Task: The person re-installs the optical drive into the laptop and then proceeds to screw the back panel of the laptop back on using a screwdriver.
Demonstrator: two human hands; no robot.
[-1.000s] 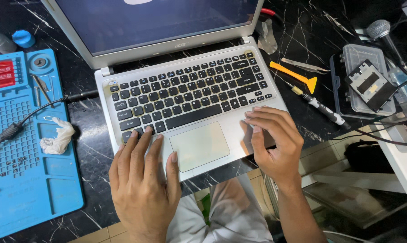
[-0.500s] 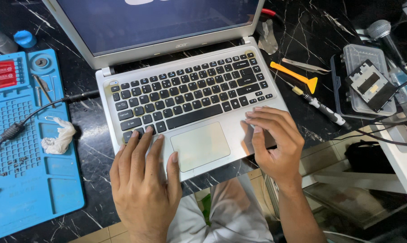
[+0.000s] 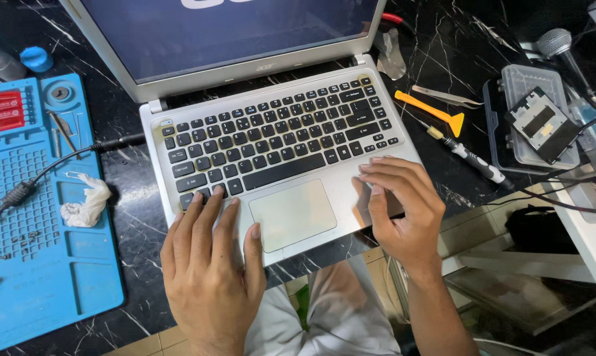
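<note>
The silver laptop (image 3: 271,151) is sitting open mid-desk; nothing has shifted in the last second. The left hand (image 3: 209,264) is resting flat, fingers spread, left of its touchpad (image 3: 293,214); the right hand (image 3: 397,211), fingers loosely curled and gripping nothing, is resting right of it

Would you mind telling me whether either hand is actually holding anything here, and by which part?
Nothing is held. The left hand and right hand lie flat on the laptop, on the palm rest either side of the touchpad.
</note>
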